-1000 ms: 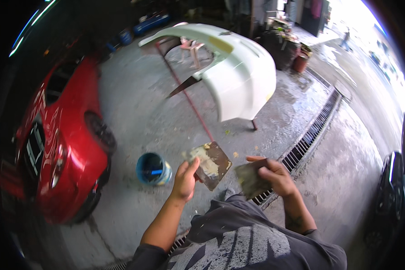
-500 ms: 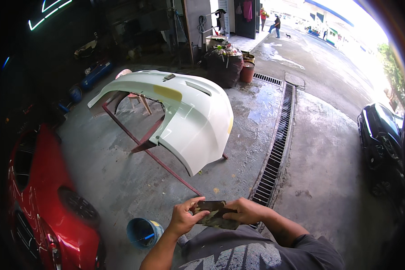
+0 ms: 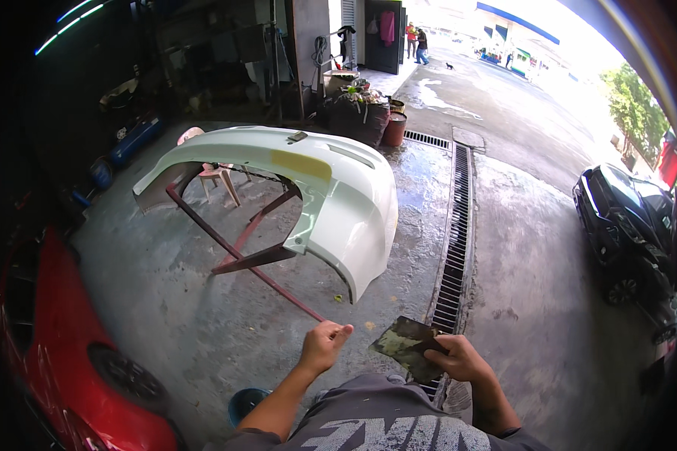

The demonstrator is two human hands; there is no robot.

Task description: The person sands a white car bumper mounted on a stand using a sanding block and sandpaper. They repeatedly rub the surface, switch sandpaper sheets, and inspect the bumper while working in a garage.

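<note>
In my right hand (image 3: 459,358) is a dark, flat sheet of sandpaper (image 3: 406,346) smeared with pale stains, gripped at its right edge with the thumb on top. My left hand (image 3: 326,346) is apart from the sheet, to its left, fingers curled in and thumb sticking out; nothing shows in it. Beyond both hands a white car bumper (image 3: 353,203) with a yellowish filler patch (image 3: 301,164) rests on a dark red metal stand (image 3: 256,259). A small block-like piece (image 3: 298,137) lies on top of the bumper.
A blue bucket (image 3: 247,406) stands beside my left forearm. Red car (image 3: 98,353) at left, black car (image 3: 628,233) at right. A floor drain grate (image 3: 453,248) runs away from me. A plastic chair (image 3: 218,179), rubbish bag (image 3: 357,119) and rusty drum (image 3: 394,130) stand farther off.
My left hand has let go of the sheet and moved apart from it. My right hand has carried the sheet rightward and tilted it. The view has shifted slightly.
</note>
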